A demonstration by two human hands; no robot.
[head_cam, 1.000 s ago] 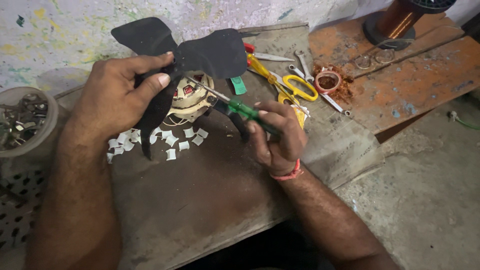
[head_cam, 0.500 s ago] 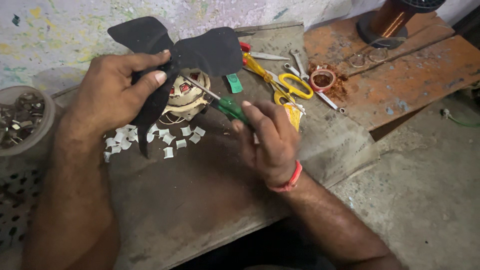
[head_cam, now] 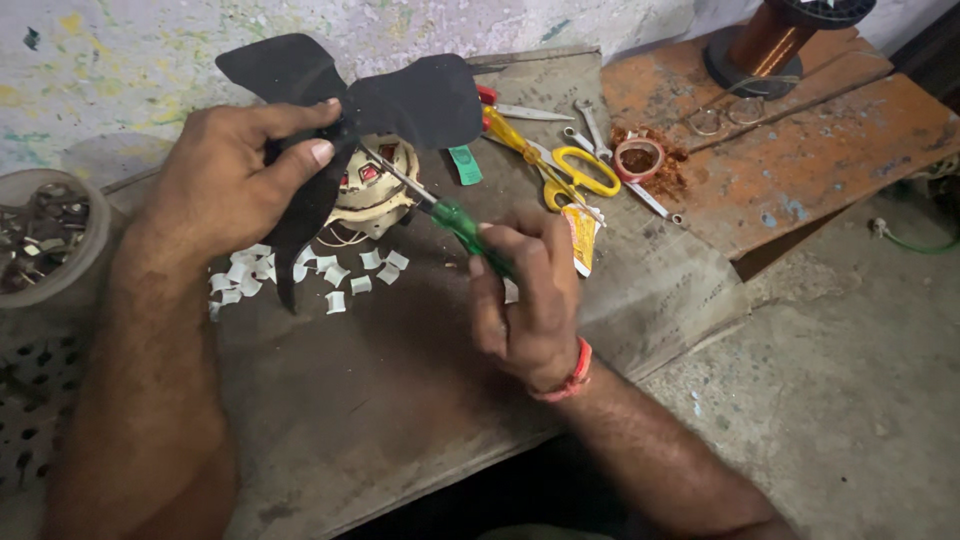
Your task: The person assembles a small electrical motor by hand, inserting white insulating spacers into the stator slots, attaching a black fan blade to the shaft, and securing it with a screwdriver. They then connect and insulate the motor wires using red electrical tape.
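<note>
My left hand (head_cam: 235, 170) grips a black fan blade (head_cam: 415, 98) mounted on a small cream motor with red parts (head_cam: 375, 185), holding it on the worn tabletop (head_cam: 400, 400). A green-handled screwdriver (head_cam: 462, 225) is held in my right hand (head_cam: 525, 295), its metal shaft running up and left under the blade into the motor. A red band circles my right wrist. Small white curled slips (head_cam: 330, 275) lie scattered just below the motor.
Yellow-handled scissors (head_cam: 560, 165), a spanner (head_cam: 590, 125), a small round tin (head_cam: 640, 158) and a yellow packet (head_cam: 582, 235) lie to the right. A copper wire spool (head_cam: 770, 35) stands on a rusty orange board. A bowl of metal bits (head_cam: 45, 235) sits at far left.
My right hand with the screwdriver has shifted slightly; the screwdriver tip stays at the motor. My left hand keeps its hold on the blade.
</note>
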